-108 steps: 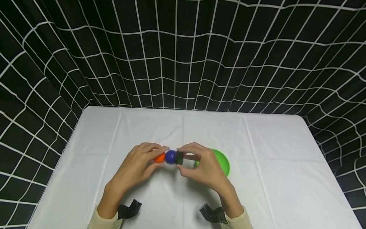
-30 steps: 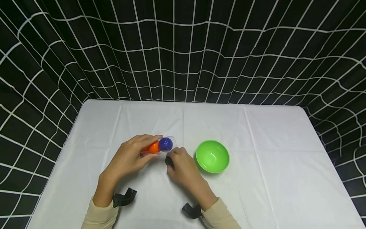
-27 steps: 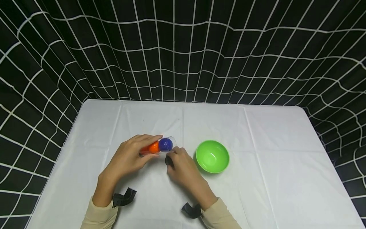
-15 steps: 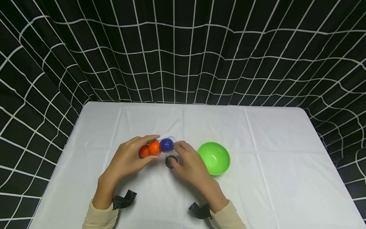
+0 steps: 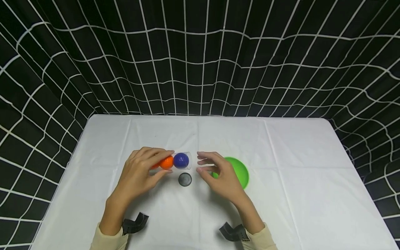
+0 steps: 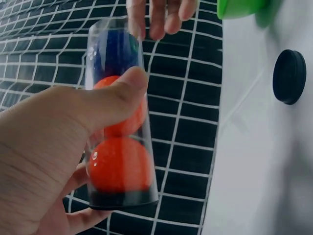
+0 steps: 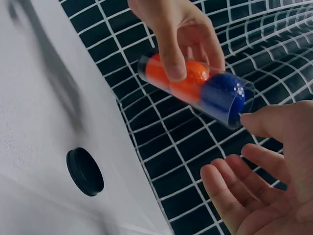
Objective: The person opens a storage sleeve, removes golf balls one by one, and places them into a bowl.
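My left hand [image 5: 139, 172] grips a clear plastic tube [image 6: 149, 181], its open end pointing right in the head view. Inside lie two orange balls [image 6: 120, 164] at the dark base and a blue ball [image 5: 181, 160] nearest the mouth. My right hand [image 5: 223, 175] is just right of that mouth, fingers spread apart and slightly bent, holding nothing. In the head view a small gap separates its fingertips from the tube. Below the tube, the round black cap [image 5: 185, 179] lies on the white cloth; it also shows in the right wrist view as a black cap [image 7: 85, 171].
A green bowl [image 5: 240, 172] stands on the table [image 5: 312, 194] behind my right hand, which partly covers it. Black cloth with a white grid [image 5: 200, 69] hangs around the table's back and sides.
My right hand came away from the tube holding the black cap, set it on the cloth and let go. It has since moved right, while my left hand keeps hold of the tube.
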A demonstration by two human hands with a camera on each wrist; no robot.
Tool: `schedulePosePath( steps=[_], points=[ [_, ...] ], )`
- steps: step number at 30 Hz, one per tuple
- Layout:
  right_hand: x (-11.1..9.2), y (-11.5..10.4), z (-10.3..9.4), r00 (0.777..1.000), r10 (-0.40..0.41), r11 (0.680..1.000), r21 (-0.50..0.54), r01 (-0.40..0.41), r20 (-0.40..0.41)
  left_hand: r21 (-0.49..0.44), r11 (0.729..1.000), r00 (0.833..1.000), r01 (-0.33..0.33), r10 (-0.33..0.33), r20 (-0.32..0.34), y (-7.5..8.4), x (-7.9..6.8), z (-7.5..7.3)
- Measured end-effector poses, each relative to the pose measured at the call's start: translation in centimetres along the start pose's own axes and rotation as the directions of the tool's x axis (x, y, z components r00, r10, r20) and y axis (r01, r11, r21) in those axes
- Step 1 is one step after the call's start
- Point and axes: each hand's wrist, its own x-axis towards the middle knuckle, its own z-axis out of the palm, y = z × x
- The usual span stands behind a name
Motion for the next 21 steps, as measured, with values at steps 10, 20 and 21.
schedulePosePath(
  steps=[10,20,21],
  points=[
    [-0.2,0.0,0.0,1.000,0.026,0.989,0.142,-0.028,0.018,0.102,0.987,0.990,-0.123,0.129,-0.063,0.4,0.2,0.8],
    [-0.1,0.1,-0.1,0.996,0.069,0.990,0.118,-0.075,0.050,0.147,0.976,0.980,-0.159,0.174,-0.093,0.6,0.4,1.1],
    [-0.1,0.1,-0.1,0.996,0.071,0.990,0.120,-0.078,0.057,0.152,0.975,0.979,-0.163,0.179,-0.096,0.7,0.4,1.0]
  ],
)
